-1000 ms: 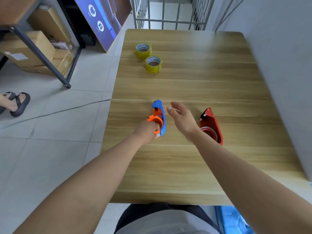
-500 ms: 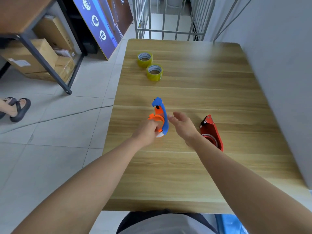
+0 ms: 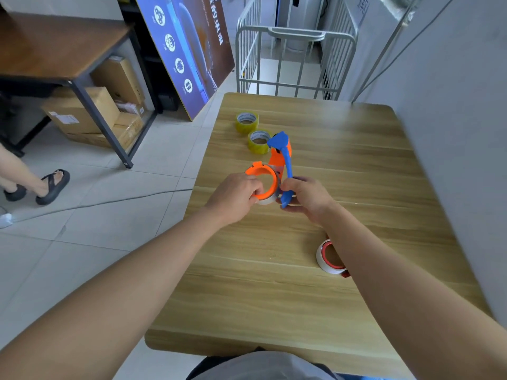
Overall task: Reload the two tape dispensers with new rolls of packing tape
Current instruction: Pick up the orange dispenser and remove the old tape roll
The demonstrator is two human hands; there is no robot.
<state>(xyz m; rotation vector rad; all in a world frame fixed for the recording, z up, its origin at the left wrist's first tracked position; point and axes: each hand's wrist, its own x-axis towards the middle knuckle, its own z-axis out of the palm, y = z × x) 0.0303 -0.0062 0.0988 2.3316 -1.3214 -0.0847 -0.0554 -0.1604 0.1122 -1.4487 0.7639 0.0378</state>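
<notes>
Orange-and-blue dispenser (image 3: 277, 165) is lifted off the tabletop (image 3: 343, 165): right hand (image 3: 307, 200) fingers steady its handle, left hand (image 3: 236, 197) fingers grip the hub, probably to free the spent core.

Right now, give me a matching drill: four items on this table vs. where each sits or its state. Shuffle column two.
Items:
1. blue and orange dispenser
2. red dispenser
3. far yellow tape roll
4. near yellow tape roll

States:
A. partly hidden behind the right forearm
B. closest to the table's far edge
C. gripped by both hands
D. just behind the blue tip

Pairs: 1-C, 2-A, 3-B, 4-D
</notes>
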